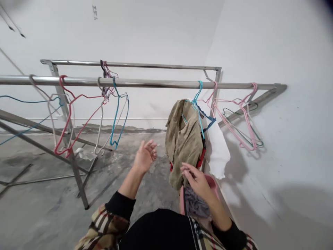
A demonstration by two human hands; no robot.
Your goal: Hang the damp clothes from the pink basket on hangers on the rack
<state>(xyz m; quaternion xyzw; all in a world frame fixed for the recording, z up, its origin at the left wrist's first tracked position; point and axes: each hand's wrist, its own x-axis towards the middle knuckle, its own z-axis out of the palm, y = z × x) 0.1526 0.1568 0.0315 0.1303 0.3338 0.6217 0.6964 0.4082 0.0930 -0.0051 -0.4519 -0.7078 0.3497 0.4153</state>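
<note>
My left hand [146, 156] is raised over the floor, palm up, its fingers loosely curled and apart with nothing in them. To its right, an olive-khaki shirt [180, 142] hangs by a light blue hanger [199, 93] from the front metal rail [156, 83]. My right hand [197, 180] is in front of the shirt's lower part, fingers stretched forward and holding nothing visible. Whether its fingertips touch the cloth I cannot tell. Behind the shirt, a white garment [218, 149] with a blue edge hangs, and red and black cloth shows beside the shirt.
A pink basin [212, 184] with grey cloth [195, 203] inside stands below my right hand. Bare hangers, among them a red hanger [70, 121], a blue hanger [117, 118] and a pink hanger [247, 118], hang along the rail. Rack legs [79, 180] stand at left; a wall [293, 139] bounds the right.
</note>
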